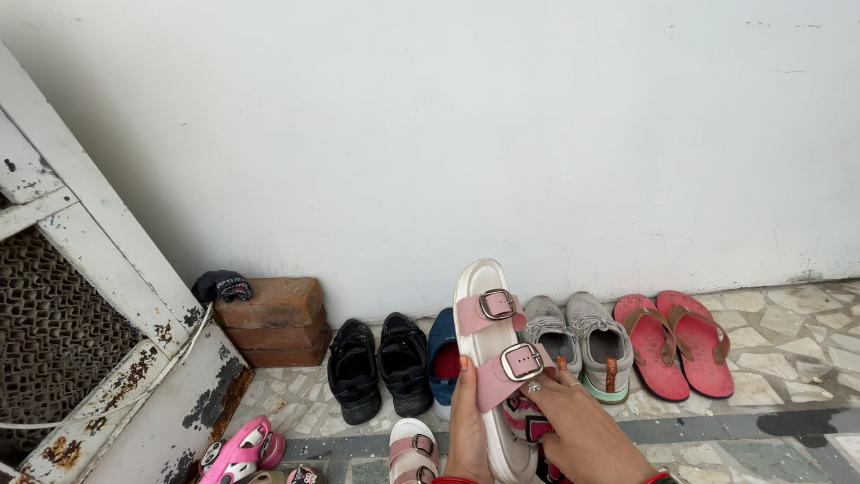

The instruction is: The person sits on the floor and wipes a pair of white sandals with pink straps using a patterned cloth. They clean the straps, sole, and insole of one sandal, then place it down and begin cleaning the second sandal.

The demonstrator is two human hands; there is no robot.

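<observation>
Both hands hold one pink-strapped sandal (pixel 491 358) with a thick white sole, raised above the floor (pixel 788 341) in front of the row of shoes along the white wall (pixel 466 125). The left hand (pixel 468 421) wraps the sole's left edge from beneath, thumb on top, while the right hand (pixel 582 430) pinches the lower buckled strap with its fingertips. The hold looks light, so the sandal could tip out of the left palm if the right hand tugs the strap, and it would likely land on the blue shoe (pixel 443 358) or the grey sneakers (pixel 578 345) just behind it. Its mate, the second pink sandal (pixel 414 453), lies on the floor just beside the left hand. The black shoes (pixel 381 367) sit close to the left, then stacked bricks (pixel 273 323) and a rusted white gate (pixel 107 341), which crowd that side. More open floor shows to the right, past the red flip-flops (pixel 676 341). Small pink children's shoes (pixel 237 453) lie near the gate's foot.
</observation>
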